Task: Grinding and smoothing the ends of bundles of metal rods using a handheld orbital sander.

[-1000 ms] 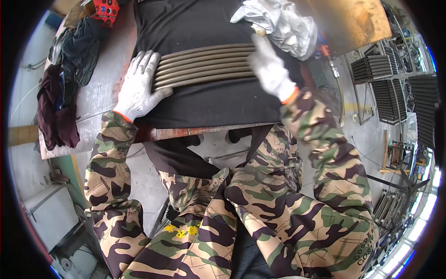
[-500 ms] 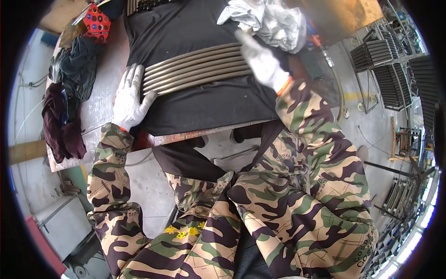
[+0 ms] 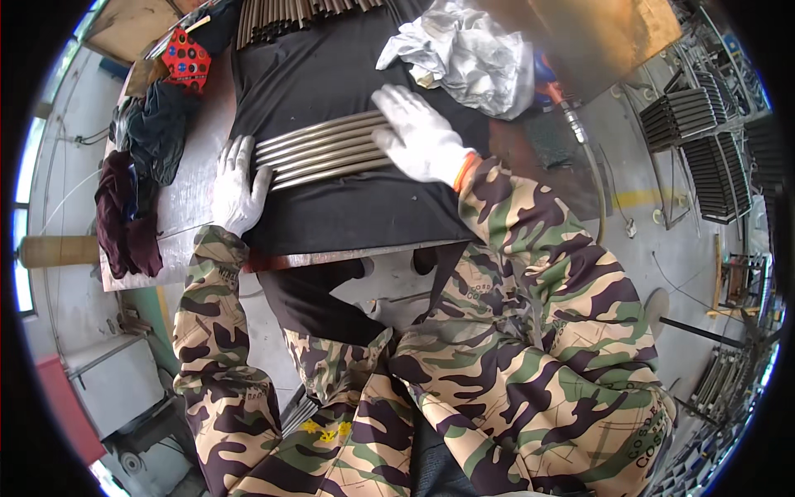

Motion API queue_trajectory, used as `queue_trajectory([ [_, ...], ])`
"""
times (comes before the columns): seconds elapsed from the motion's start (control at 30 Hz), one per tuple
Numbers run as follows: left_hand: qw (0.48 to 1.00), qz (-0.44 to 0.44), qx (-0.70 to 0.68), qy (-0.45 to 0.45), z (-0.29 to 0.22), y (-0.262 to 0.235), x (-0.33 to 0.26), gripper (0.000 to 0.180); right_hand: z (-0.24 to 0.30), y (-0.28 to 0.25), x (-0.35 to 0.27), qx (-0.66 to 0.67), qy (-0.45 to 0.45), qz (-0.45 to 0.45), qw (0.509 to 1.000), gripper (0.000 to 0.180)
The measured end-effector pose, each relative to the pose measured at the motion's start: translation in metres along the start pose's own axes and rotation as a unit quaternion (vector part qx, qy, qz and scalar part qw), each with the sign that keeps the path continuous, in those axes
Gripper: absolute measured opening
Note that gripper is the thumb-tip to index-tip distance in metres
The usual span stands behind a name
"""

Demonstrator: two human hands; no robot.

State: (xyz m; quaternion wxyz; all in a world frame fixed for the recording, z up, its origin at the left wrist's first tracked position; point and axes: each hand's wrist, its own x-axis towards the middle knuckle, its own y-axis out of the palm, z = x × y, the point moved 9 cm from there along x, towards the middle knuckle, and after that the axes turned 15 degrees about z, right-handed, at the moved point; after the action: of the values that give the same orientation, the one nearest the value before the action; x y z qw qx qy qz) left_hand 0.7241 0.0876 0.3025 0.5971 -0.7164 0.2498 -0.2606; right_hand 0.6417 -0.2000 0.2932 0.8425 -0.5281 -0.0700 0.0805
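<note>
**Metal rods (image 3: 321, 149) lay gathered in one close row**

The rods lay side by side across the black cloth (image 3: 348, 217) on the table (image 3: 186, 211), between the person's two hands. The hands were well apart, fingers straight, neither clamped on anything. The left hand (image 3: 236, 195) stood at the rods' left ends, thumb spread from the fingers; whether it pressed against them could not be told. The right hand (image 3: 422, 142) lay flat over the right end of the row.

As far as could be judged, the lining-up was mostly done: the rods ran parallel, with little gap between them, and the left ends looked nearly even. The right ends were hidden beneath the glove, so how even they were remained unclear. A second batch of rods (image 3: 294, 15) lay apart at the far end of the cloth; whether these were finished or waiting did not show. A crumpled silvery sheet (image 3: 468, 66) lay beyond the right hand.
</note>
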Motion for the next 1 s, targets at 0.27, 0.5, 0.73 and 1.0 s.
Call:
queue_trajectory([
  [0.27,1.000,0.023,-0.004,-0.006,0.000,0.006,0.000,0.058,0.001,-0.068,-0.031,0.000,-0.063,-0.115,0.991,0.043],
  [0.5,0.999,0.023,0.038,-0.016,-0.012,-0.003,0.003,0.057,-0.053,-0.141,-0.029,-0.281,0.030,-0.134,0.950,0.047],
  [0.73,0.999,0.002,0.033,0.005,-0.021,-0.005,0.011,0.057,-0.160,-0.130,0.017,-0.278,0.060,-0.151,0.947,0.045],
  [1.0,0.999,0.013,0.027,-0.019,-0.016,-0.006,0.001,0.057,-0.071,-0.217,0.010,-0.371,0.037,-0.264,0.890,0.036],
])
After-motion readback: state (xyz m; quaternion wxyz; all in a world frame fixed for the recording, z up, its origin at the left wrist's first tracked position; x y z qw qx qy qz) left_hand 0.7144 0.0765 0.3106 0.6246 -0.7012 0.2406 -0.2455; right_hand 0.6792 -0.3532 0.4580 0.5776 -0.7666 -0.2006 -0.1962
